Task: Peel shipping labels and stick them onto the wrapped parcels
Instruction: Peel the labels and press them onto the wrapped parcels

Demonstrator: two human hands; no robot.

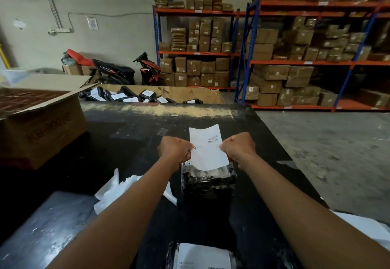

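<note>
Black table (126, 131): black wrapped parcel (207, 186) near centre, between forearms. Shipping label (207, 148) just above parcel's far end. Left hand (175, 147), right hand (237, 147) each pinch a side edge. Best: hold taut, square to parcel, lower near edge first, smooth outward.

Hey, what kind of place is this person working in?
Probably a warehouse packing station. Blue-and-orange steel racks hold brown cardboard boxes, an open cardboard bin holds black wrapped parcels with white labels, and the left hand and right hand pinch a white paper shipping label above a black wrapped parcel.
</note>
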